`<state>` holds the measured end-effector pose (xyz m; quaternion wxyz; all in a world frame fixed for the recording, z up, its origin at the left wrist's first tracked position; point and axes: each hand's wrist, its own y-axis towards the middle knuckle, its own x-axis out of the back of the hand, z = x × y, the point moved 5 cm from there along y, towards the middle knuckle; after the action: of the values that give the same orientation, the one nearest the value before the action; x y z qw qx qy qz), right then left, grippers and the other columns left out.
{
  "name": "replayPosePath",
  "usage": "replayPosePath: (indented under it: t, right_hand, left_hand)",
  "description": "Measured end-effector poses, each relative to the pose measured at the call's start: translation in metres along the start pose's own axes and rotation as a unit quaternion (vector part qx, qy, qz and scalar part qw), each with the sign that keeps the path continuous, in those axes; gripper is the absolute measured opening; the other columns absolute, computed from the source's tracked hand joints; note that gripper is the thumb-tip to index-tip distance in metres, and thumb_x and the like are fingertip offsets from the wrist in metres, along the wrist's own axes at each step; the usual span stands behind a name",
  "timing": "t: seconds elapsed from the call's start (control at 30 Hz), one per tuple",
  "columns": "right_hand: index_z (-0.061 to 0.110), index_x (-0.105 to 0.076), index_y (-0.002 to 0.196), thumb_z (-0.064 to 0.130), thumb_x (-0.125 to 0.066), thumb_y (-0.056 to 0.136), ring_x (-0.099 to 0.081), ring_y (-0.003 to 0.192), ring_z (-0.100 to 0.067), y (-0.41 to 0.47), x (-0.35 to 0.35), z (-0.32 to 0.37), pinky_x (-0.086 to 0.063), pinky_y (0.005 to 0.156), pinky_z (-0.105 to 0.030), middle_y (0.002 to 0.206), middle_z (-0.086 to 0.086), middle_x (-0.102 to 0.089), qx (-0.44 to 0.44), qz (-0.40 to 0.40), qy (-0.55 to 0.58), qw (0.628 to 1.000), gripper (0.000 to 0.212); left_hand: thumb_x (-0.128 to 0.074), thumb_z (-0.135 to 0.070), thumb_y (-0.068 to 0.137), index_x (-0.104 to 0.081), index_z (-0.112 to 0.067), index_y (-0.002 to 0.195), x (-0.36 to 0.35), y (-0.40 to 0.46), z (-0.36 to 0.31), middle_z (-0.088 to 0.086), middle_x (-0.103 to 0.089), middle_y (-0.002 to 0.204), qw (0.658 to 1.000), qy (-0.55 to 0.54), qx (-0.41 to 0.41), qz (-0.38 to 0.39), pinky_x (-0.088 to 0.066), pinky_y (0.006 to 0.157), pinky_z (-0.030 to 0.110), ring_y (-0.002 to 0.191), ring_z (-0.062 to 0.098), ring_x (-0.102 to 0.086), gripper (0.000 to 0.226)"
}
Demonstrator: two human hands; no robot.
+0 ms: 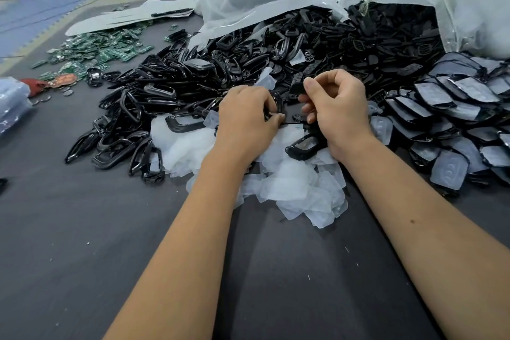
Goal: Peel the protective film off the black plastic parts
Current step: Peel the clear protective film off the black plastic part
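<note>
While the left hand curls its fingers round a glossy black plastic part, its grip pinching the rim, the right hand pinches something small between thumb and forefinger just beside that part; whether it is film cannot be told. Both forearms reach forward over the dark counter. Peeled film scraps lie beneath the hands, a heap of black frames beyond them.
</note>
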<state>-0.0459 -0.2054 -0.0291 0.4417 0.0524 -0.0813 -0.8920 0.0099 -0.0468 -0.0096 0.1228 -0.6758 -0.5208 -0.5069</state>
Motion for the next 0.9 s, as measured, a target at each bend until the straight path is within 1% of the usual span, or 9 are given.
replayPosePath:
  t: [0.17, 0.3, 0.37, 0.47, 0.53, 0.63, 0.73, 0.83, 0.9]
  right_hand:
    - [0.012, -0.059, 0.093, 0.017, -0.065, 0.103, -0.059, 0.053, -0.013, 0.0, 0.001, 0.001, -0.046, 0.045, -0.023, 0.068, -0.002, -0.072, -0.013, 0.0, 0.041, 0.999, 0.012]
    - [0.011, -0.057, 0.095, 0.018, -0.062, 0.104, -0.059, 0.055, -0.013, 0.0, 0.002, 0.002, -0.045, 0.045, -0.023, 0.068, -0.002, -0.071, -0.031, 0.001, 0.074, 0.997, 0.013]
    - [0.011, -0.057, 0.094, 0.02, -0.063, 0.104, -0.059, 0.055, -0.013, 0.0, 0.002, 0.001, -0.045, 0.046, -0.023, 0.069, -0.002, -0.071, -0.038, -0.001, 0.08, 0.996, 0.015]
    - [0.012, -0.061, 0.089, 0.024, -0.068, 0.102, -0.057, 0.057, -0.013, -0.001, 0.003, 0.001, -0.045, 0.047, -0.024, 0.069, 0.0, -0.069, -0.036, 0.007, 0.076, 0.996, 0.019]
    - [0.013, -0.063, 0.084, 0.022, -0.073, 0.098, -0.055, 0.055, -0.012, -0.002, 0.003, 0.004, -0.044, 0.047, -0.024, 0.068, 0.001, -0.066, -0.016, 0.016, 0.069, 0.997, 0.019]
    - [0.014, -0.067, 0.083, 0.015, -0.077, 0.094, -0.054, 0.053, -0.013, -0.004, 0.003, 0.007, -0.044, 0.046, -0.025, 0.066, 0.001, -0.065, 0.008, 0.022, 0.067, 0.997, 0.015]
    - [0.013, -0.069, 0.085, 0.013, -0.08, 0.091, -0.057, 0.054, -0.015, -0.006, 0.003, 0.009, -0.044, 0.045, -0.025, 0.069, -0.001, -0.069, 0.017, 0.024, 0.083, 0.996, 0.013]
    - [0.013, -0.07, 0.085, 0.014, -0.08, 0.091, -0.058, 0.053, -0.015, -0.007, 0.004, 0.01, -0.042, 0.043, -0.024, 0.067, -0.003, -0.069, 0.018, 0.023, 0.094, 0.995, 0.012]
    - [0.012, -0.071, 0.085, 0.014, -0.079, 0.092, -0.058, 0.051, -0.014, -0.007, 0.003, 0.01, -0.043, 0.042, -0.022, 0.066, -0.004, -0.07, 0.013, 0.017, 0.1, 0.995, 0.011]
  left_hand:
    - [-0.084, -0.015, 0.079, -0.065, -0.025, 0.08, 0.006, -0.003, -0.004, -0.007, -0.068, 0.095, 0.999, -0.029, -0.023, -0.018, -0.043, 0.095, 0.04, 0.105, 0.021, -0.055, 0.022]
    - [-0.078, -0.001, 0.08, -0.07, -0.021, 0.086, 0.02, -0.005, -0.001, -0.01, -0.066, 0.084, 0.988, -0.11, 0.012, -0.11, -0.052, 0.075, 0.026, 0.078, 0.008, -0.06, 0.022]
    - [-0.079, 0.0, 0.079, -0.066, -0.023, 0.1, 0.029, -0.007, -0.001, -0.01, -0.064, 0.078, 0.974, -0.163, 0.016, -0.154, -0.056, 0.071, 0.026, 0.07, 0.006, -0.062, 0.033]
    - [-0.072, 0.006, 0.081, -0.053, -0.034, 0.135, 0.035, -0.006, 0.001, -0.006, -0.058, 0.076, 0.971, -0.176, 0.008, -0.161, -0.058, 0.072, 0.026, 0.072, 0.01, -0.065, 0.07]
    - [-0.066, 0.008, 0.086, -0.054, -0.031, 0.142, 0.033, -0.003, 0.001, 0.0, -0.058, 0.08, 0.978, -0.162, 0.013, -0.133, -0.061, 0.075, 0.036, 0.078, 0.019, -0.065, 0.069]
    - [-0.066, 0.003, 0.092, -0.068, -0.014, 0.125, 0.03, -0.002, 0.003, 0.004, -0.061, 0.081, 0.97, -0.2, 0.05, -0.13, -0.063, 0.07, 0.042, 0.071, 0.023, -0.071, 0.037]
    - [-0.064, -0.009, 0.098, -0.072, -0.014, 0.107, 0.029, -0.005, 0.0, 0.0, -0.069, 0.075, 0.955, -0.246, 0.078, -0.146, -0.061, 0.056, 0.038, 0.053, 0.018, -0.069, 0.013]
    - [-0.053, -0.014, 0.105, -0.073, -0.018, 0.096, 0.026, -0.001, 0.002, 0.0, -0.072, 0.069, 0.94, -0.279, 0.124, -0.149, -0.049, 0.05, 0.03, 0.048, 0.014, -0.062, 0.023]
    - [-0.049, -0.009, 0.105, -0.072, -0.016, 0.1, 0.022, -0.001, 0.005, 0.003, -0.072, 0.071, 0.926, -0.314, 0.152, -0.141, -0.046, 0.05, 0.026, 0.047, 0.012, -0.057, 0.024]
